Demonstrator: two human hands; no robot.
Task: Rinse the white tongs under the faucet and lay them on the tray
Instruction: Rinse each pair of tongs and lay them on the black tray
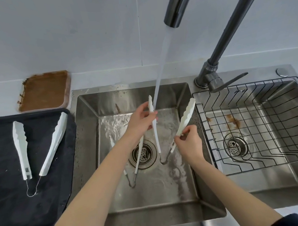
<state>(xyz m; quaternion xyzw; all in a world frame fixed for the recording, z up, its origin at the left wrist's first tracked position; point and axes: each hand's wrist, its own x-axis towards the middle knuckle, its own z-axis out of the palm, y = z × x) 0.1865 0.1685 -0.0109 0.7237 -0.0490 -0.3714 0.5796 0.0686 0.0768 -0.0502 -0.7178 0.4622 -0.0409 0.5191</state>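
Head view: white tongs (155,128) spread in a V over the left sink basin (171,193), one arm under the faucet (173,18) stream. Left hand (140,123) pinches that arm; right hand (188,143) pinches the other, at 3 o'clock near the basin's edge. Tray (7,210) at 9 o'clock holds another pair (38,152); bare room lies toward its near rim.

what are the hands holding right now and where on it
One pair of white tongs, spread open under the water. The left hand grips the upper part of one white arm; the right hand pinches the other arm near the base of its scalloped head.
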